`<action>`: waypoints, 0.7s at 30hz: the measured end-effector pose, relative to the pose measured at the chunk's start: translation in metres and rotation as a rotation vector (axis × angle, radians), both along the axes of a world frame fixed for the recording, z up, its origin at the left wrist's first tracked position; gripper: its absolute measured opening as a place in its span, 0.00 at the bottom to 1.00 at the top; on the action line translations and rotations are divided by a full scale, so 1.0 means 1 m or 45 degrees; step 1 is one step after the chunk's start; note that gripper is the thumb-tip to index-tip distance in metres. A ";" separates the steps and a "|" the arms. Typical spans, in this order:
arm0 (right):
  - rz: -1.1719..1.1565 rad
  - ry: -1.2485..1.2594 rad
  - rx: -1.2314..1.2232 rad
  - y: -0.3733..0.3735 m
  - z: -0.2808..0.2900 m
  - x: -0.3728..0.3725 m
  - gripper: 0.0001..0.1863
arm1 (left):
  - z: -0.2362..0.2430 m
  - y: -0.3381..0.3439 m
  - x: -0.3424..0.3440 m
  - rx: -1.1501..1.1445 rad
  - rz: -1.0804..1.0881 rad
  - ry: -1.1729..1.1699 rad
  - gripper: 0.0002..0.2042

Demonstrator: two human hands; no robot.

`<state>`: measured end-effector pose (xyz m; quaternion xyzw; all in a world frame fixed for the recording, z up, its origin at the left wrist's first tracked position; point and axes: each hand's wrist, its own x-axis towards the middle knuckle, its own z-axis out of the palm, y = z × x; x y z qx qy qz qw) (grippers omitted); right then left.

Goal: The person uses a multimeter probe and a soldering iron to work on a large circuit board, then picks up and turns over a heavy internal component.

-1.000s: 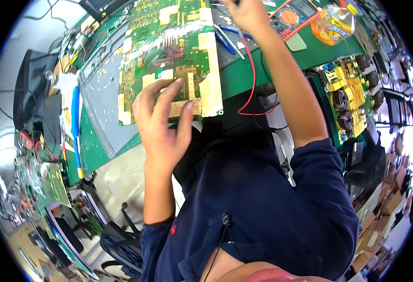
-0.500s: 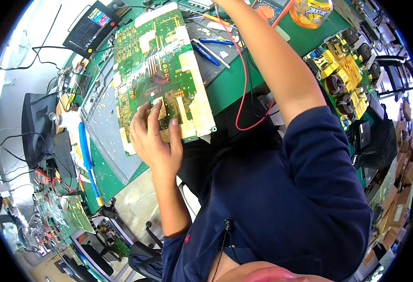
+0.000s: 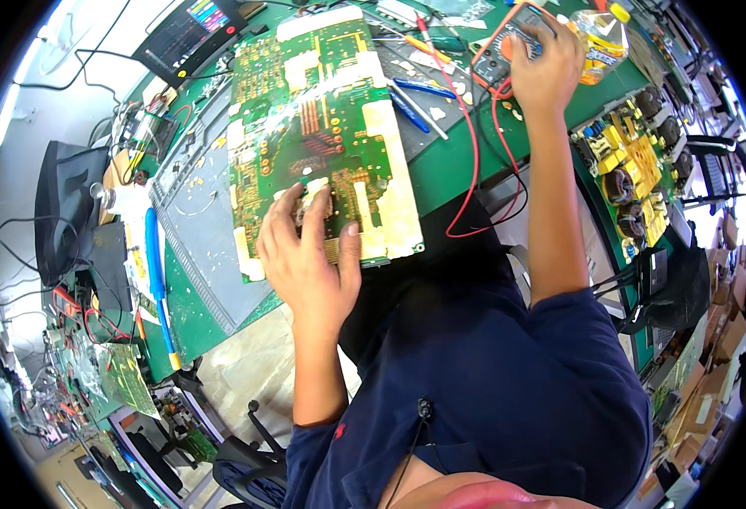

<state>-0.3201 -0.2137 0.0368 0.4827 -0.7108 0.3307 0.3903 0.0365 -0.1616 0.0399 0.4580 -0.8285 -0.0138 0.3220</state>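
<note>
A large green circuit board [image 3: 254,157] with patches of yellowish tape lies on the grey mat in front of me. My left hand [image 3: 312,271] rests on its near part, fingers spread and touching a light-coloured piece. Farther right, my right hand [image 3: 551,72] has its thumb and fingers closed around the orange dial [image 3: 507,47] of a multimeter [image 3: 486,66]; the hand covers part of the meter. A red test probe [image 3: 424,30] lies beyond the board, its red lead looping over the table's near edge.
Blue-handled tools [image 3: 408,109] and scraps lie right of the board. A bottle of orange liquid [image 3: 602,42] stands beyond my right hand. A yellow component board [image 3: 631,178] is at the right, a screen [image 3: 188,38] at the far left. A long blue tool [image 3: 152,254] lies left.
My right hand has come from the far edge to the multimeter dial, and the red probe now lies on the table. My left hand stays on the board. The whole view has shifted.
</note>
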 end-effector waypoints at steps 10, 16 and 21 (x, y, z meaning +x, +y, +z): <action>-0.144 -0.166 0.222 -0.007 -0.033 -0.002 0.11 | -0.001 -0.002 0.007 0.021 -0.031 0.038 0.20; -0.135 -0.166 0.230 -0.010 -0.035 -0.004 0.13 | -0.003 -0.001 0.007 0.032 -0.038 0.030 0.21; -0.105 -0.112 0.166 -0.013 -0.037 -0.003 0.13 | -0.001 0.001 0.006 0.015 -0.024 0.006 0.20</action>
